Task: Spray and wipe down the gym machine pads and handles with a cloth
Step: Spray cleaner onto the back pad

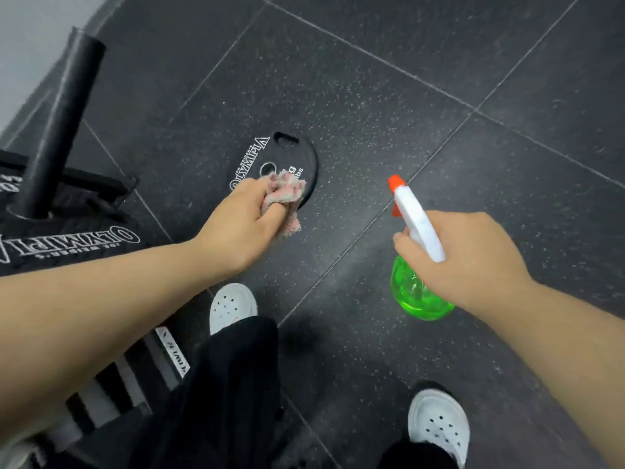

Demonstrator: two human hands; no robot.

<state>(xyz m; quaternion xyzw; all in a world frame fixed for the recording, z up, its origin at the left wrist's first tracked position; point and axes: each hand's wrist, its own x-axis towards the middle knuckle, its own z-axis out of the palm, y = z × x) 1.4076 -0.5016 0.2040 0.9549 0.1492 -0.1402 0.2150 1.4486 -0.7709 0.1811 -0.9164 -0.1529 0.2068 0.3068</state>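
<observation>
Head view only.

Left hand [240, 218]: fingers curled tight round a crumpled pink-and-white terry cloth [287, 194], thumb pinning it. The cloth sits over the near edge of a small black round weight plate with white lettering [270, 154], which lies flat on the dark speckled rubber floor tiles [372, 79]. Can't tell if the cloth touches the plate or hovers above it.

Right hand [473, 255]: wrapped round the neck of a translucent green plastic spray bottle with white trigger head and orange nozzle [419, 228]. Bottle is held in the air, well apart from the plate, nozzle aimed up-frame at the floor. Fingertip is near the trigger; can't tell if it's pressing. No mist visible.

At left, a black upright steel post [57, 123] stands in a larger black plate with white lettering [67, 245]. White perforated clogs [231, 306] at bottom.

No pads or handles in frame.

Step, my read: wiping loose kit on the floor, mid-task.

Next move calls for turning the nozzle onto the target surface, a short spray, then pressing the cloth flat and wiping.
</observation>
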